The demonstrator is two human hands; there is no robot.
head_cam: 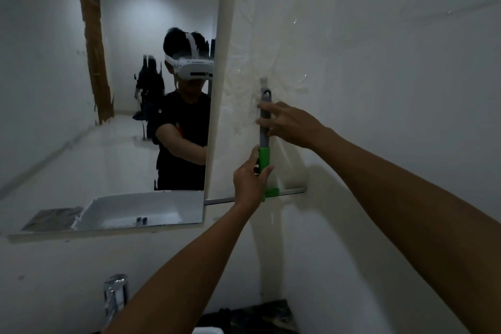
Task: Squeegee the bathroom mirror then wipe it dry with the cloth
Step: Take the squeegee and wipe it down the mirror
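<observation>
Squeegee (264,127): hangs upright on wall hook, right of mirror (108,89). Left hand (250,180) grips green neck; right hand (288,123) pinches grey handle. Squeegeeing seemingly unstarted; cloth unseen; wiping remains.

A plain bathroom: a frameless mirror (108,106) hangs on the white wall (379,35) at the frame's left, with a chrome faucet (115,295) at the bottom.
</observation>
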